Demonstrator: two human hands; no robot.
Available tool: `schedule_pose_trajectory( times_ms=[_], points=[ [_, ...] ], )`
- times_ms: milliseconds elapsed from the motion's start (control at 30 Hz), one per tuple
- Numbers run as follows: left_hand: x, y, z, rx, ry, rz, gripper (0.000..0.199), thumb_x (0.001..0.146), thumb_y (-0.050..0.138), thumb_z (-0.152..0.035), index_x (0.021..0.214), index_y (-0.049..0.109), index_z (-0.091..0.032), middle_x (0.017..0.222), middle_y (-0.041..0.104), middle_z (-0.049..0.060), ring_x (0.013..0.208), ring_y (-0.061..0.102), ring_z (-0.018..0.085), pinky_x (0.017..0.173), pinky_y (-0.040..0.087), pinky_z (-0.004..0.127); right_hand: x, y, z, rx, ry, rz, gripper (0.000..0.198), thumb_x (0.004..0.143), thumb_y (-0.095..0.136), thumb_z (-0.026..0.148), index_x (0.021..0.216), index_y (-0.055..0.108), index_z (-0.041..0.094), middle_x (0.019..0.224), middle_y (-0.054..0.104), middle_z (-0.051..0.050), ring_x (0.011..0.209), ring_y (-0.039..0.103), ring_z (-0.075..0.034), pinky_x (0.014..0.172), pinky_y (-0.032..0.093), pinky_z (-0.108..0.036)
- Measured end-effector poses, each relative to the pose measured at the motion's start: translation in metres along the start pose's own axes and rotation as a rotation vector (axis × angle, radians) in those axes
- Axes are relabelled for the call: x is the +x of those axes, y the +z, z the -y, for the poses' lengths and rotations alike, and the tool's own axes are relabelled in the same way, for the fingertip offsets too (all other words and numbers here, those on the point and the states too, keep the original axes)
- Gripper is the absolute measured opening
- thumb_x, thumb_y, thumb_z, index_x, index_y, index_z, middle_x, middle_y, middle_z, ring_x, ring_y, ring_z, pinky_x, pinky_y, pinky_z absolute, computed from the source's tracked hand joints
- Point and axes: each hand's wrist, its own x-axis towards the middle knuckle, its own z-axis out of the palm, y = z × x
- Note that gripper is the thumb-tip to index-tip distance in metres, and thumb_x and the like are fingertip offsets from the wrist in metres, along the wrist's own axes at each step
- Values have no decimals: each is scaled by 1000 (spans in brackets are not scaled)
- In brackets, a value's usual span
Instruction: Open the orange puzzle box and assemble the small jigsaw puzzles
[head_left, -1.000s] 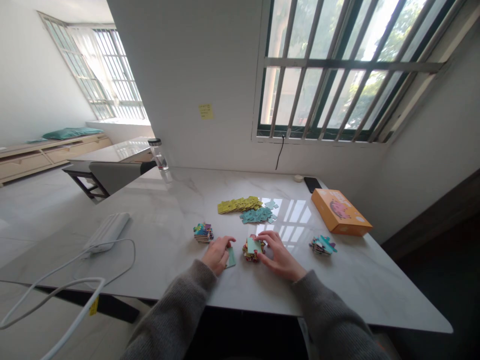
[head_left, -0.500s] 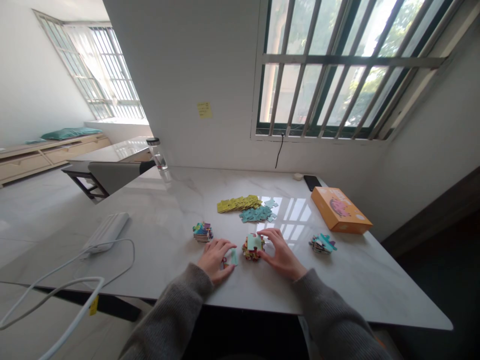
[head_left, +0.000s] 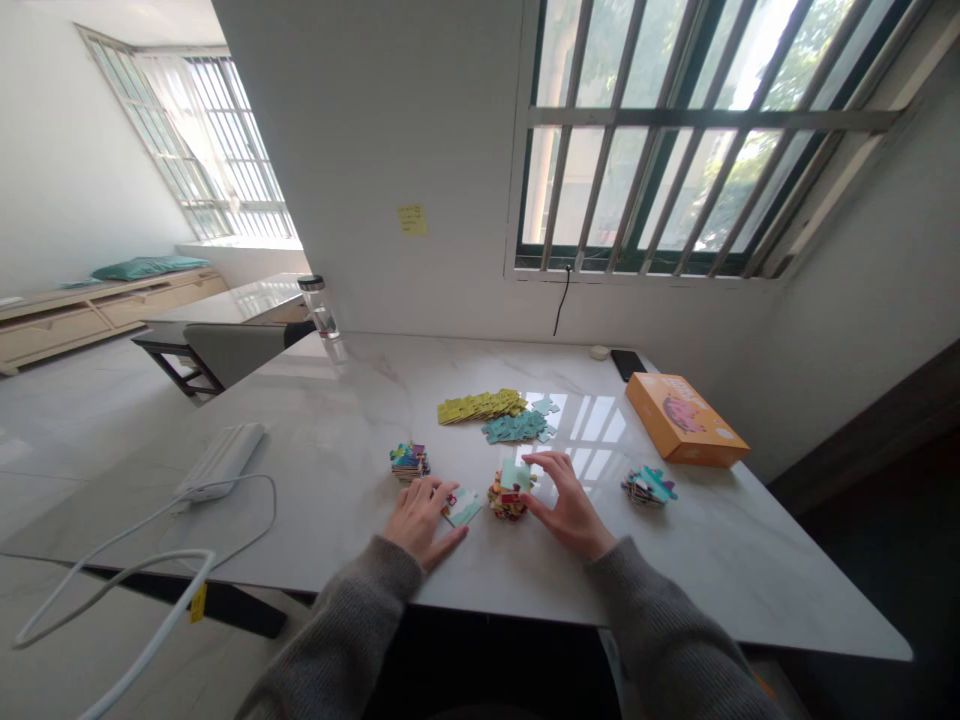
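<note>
My left hand [head_left: 421, 518] rests on the table with thumb and fingers apart. By its fingertips lies a pale green and white puzzle piece [head_left: 465, 508], flat on the tabletop. My right hand [head_left: 570, 508] holds the right edge of a light green puzzle piece [head_left: 515, 472] between thumb and index finger. That piece sits slightly tilted at the top of a stack of puzzle pieces [head_left: 508, 508] with red and yellow parts. Just beyond my left hand is another stack of colourful pieces [head_left: 409, 462]. A third stack [head_left: 649, 486], teal on top, stands to the right.
Yellow puzzle pieces [head_left: 480, 406] and teal ones [head_left: 517, 427] lie in overlapping rows farther back. An orange box [head_left: 686, 420] and a black phone [head_left: 627, 365] are at the right. On the left are a white power strip [head_left: 221, 462] with a cable and a clear bottle [head_left: 321, 308].
My left hand has drawn slightly left, its thumb and fingers farther apart, exposing more of the piece there. The light green piece on the middle stack has shifted and tilted in my right hand.
</note>
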Motion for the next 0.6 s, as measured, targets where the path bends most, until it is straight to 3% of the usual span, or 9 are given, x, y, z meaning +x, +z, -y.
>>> schedule_pose_trajectory(
  times_ms=[100, 267, 433, 600],
  points=[
    [-1, -2, -4, -31, 16, 40, 40, 81, 63, -28, 120, 59, -25, 114, 63, 7, 108, 53, 29, 94, 41, 44, 0, 0, 0, -36, -35, 3, 43, 86, 65, 22, 127, 54, 25, 120, 57, -10, 117, 50, -28, 101, 46, -49],
    [-4, -7, 1, -164, 107, 89, 44, 74, 59, -16, 117, 59, -25, 114, 66, 4, 110, 54, 27, 98, 40, 42, -3, 3, 14, -175, -155, 42, 39, 89, 62, 21, 127, 54, 24, 125, 58, -11, 123, 48, -29, 104, 42, -50],
    [-11, -12, 3, -278, 143, -23, 51, 73, 60, -19, 123, 54, -22, 120, 62, 8, 113, 52, 28, 99, 41, 43, -11, 15, 47, -337, -342, 290, 37, 90, 60, 21, 126, 53, 23, 132, 58, -10, 136, 39, -29, 115, 29, -52],
    [-13, -14, 1, -428, 110, -75, 33, 83, 61, -30, 115, 56, -21, 107, 65, 7, 101, 58, 25, 92, 45, 41, -2, 24, 64, -420, -445, 436, 35, 85, 62, 17, 120, 55, 22, 133, 59, -9, 140, 35, -27, 119, 23, -50]
  ],
)
